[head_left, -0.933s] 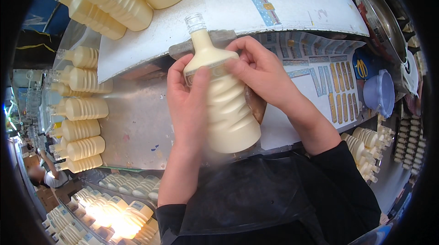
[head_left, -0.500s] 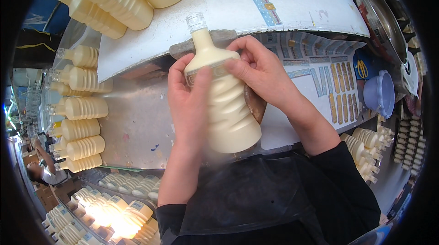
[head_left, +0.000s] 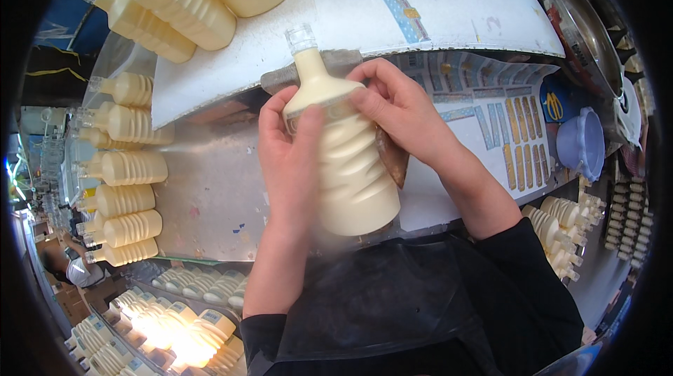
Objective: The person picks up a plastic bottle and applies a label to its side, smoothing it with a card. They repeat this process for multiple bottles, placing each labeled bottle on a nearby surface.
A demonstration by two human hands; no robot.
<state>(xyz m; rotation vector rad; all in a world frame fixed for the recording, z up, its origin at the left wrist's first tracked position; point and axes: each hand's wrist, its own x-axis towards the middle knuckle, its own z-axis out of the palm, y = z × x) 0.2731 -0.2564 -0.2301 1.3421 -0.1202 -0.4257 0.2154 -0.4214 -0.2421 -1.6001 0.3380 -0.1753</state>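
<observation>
cream bottles (head_left: 133, 167) line the bench's (head_left: 203, 197) left edge; other bottles (head_left: 188, 5) stand at the white shelf's (head_left: 319, 18) far left corner. by the bench's right edge are a lavender bucket (head_left: 581, 143) and yellow-handled scissors (head_left: 554, 106). a round metal pan (head_left: 586, 29) sits just past the shelf's right edge. a person (head_left: 84, 272) shows well past the bench's near left corner.

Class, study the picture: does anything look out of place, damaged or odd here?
Yes, slightly: small blue scraps lie scattered on the metal table, left of the left hand, unlike the neatly rowed label strips. The white board's front edge also looks worn. The held bottle shows no visible damage.
</observation>
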